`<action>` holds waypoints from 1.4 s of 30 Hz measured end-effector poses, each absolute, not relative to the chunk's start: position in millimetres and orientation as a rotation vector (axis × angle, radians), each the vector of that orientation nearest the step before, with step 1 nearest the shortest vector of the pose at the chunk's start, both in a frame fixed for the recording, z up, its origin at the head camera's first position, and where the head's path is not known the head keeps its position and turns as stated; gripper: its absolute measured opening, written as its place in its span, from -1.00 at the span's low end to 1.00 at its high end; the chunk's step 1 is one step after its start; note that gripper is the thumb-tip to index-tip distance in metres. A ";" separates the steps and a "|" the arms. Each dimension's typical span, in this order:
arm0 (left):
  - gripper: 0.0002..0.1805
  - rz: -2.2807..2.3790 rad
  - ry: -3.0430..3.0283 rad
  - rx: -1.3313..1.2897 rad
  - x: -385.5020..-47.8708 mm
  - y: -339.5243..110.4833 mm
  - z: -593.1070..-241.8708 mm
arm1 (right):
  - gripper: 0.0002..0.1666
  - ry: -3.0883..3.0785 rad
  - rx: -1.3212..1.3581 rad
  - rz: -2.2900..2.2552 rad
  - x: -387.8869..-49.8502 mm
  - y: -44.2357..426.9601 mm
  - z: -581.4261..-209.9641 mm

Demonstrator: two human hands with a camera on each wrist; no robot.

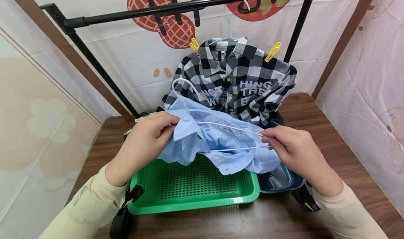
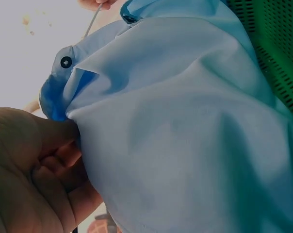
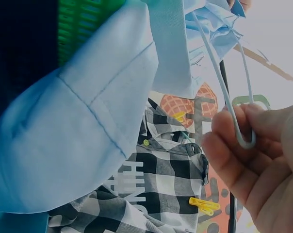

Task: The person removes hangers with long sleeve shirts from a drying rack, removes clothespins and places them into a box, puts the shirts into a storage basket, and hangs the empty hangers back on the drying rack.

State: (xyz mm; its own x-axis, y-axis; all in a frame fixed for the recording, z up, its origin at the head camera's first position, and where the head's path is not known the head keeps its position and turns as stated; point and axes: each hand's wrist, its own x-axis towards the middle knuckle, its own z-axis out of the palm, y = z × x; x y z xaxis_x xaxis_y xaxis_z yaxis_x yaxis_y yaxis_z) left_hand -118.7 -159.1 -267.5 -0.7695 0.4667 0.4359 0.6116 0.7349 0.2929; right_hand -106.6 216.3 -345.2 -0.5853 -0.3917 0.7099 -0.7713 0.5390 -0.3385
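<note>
A light blue collared shirt (image 1: 186, 149) is held up above the green basket, partly over a white wire hanger (image 1: 181, 79). The hanger's hook points up and left beside the collar. My left hand (image 1: 143, 142) pinches the shirt by the collar; the left wrist view shows the thumb on the cloth (image 2: 161, 111) near a dark button. My right hand (image 1: 295, 153) pinches the hanger's rounded right end, which sticks out of the shirt. In the right wrist view that end lies between thumb and fingers (image 3: 224, 160), and the shirt hangs apart from them.
Behind, a black-and-white plaid shirt (image 1: 249, 72) hangs from a black rack (image 1: 142, 13) on a pale blue hanger, with yellow clips (image 1: 273, 52) at its shoulders. A green basket (image 1: 202, 206) stands below, beside a dark blue basin (image 1: 281, 189), on a wooden table (image 1: 334, 144).
</note>
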 end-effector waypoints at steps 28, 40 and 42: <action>-0.81 -0.677 -2.693 -0.851 -109.9 -184.3 -277.5 | -0.75 -2.213 0.499 1.167 -99.8 227.3 -330.4; -0.77 -0.730 -2.688 -0.801 -106.3 -200.5 -283.1 | -0.85 -2.182 0.433 1.196 -100.6 237.0 -324.8; -0.77 -0.731 -2.690 -0.794 -105.5 -202.5 -282.8 | -0.84 -2.180 0.427 1.206 -100.5 238.5 -324.8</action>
State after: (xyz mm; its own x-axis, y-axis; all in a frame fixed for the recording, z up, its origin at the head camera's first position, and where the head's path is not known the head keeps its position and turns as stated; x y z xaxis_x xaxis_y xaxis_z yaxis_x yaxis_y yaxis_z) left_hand -105.5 -202.5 -282.8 -0.8227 0.4405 0.3593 0.5617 0.7268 0.3953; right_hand -100.5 238.5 -324.8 -0.7651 0.0102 0.6438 -0.5399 0.5346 -0.6502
